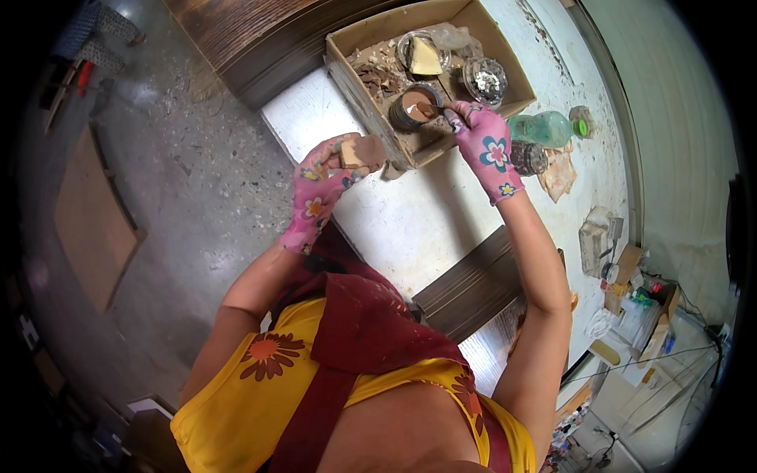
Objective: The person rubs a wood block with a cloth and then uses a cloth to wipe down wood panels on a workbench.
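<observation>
In my left hand [319,185], gloved in flowered pink, a small block [351,154] is gripped, pale yellow on one part and smeared brown on the other. It looks like a piece of sponge. My right hand [479,138], in a matching glove, pinches a thin dark stick-like tool [438,108]. The tool's far end reaches into a round cup of brown paste [414,109]; its tip shape is hidden. That cup stands in an open cardboard box [420,154]. Behind it lie a clear tub with a yellow wedge [426,58] and a jar with whitish bits [484,81].
A green-tinted plastic bottle [544,128] lies right of the box beside a dark jar [528,158] and a stained rag [558,175]. Dark wooden boards [469,288] rest on the white tabletop [394,229]. On the floor at left lies a brown panel [96,217].
</observation>
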Action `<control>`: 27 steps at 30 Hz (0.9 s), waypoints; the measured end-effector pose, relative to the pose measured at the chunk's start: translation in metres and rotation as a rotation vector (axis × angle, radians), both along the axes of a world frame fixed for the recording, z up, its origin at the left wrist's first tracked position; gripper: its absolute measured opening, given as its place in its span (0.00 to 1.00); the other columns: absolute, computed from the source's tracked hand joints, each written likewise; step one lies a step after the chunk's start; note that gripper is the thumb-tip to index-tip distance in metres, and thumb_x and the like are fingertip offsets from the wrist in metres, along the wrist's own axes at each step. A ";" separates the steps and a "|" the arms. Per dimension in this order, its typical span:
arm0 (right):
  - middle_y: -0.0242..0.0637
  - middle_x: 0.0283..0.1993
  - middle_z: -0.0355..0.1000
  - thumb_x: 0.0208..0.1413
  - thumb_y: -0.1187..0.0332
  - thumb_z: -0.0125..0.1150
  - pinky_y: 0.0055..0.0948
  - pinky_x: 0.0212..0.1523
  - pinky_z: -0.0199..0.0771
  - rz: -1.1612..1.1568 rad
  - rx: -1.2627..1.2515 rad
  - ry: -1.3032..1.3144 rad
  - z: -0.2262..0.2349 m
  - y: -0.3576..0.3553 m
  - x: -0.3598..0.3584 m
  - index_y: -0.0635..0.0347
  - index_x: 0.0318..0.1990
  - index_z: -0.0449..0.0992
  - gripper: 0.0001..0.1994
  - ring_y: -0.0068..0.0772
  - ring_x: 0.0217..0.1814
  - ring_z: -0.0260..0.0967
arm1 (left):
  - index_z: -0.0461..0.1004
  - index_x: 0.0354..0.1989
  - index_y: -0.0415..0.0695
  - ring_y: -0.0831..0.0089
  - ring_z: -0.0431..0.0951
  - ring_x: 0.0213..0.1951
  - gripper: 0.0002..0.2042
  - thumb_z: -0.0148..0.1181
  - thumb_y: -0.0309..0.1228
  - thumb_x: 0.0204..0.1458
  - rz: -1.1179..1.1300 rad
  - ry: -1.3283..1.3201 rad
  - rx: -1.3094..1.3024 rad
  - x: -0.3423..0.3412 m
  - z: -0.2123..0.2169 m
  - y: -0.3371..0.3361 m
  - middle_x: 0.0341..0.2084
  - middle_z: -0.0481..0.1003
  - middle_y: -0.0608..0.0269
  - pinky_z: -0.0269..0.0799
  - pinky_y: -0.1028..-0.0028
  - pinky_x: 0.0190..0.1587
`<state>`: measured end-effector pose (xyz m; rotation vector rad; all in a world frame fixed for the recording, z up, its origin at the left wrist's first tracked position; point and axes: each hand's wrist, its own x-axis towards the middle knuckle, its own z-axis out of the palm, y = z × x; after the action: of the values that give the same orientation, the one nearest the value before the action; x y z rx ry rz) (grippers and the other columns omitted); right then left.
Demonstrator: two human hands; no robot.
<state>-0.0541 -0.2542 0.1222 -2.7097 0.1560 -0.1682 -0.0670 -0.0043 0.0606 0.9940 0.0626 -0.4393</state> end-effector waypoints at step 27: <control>0.44 0.36 0.74 0.53 0.67 0.52 0.38 0.41 0.71 -0.008 0.011 0.052 0.002 -0.003 -0.034 0.55 0.43 0.75 0.11 0.47 0.39 0.71 | 0.64 0.50 0.32 0.69 0.74 0.44 0.26 0.63 0.11 0.39 0.048 -0.208 -0.031 0.038 0.002 -0.039 0.48 0.69 0.54 0.75 0.73 0.47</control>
<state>-0.0878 -0.2572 0.1242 -2.7042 0.1820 -0.0989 -0.0291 -0.0430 0.0627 1.0007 -0.1072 -0.2902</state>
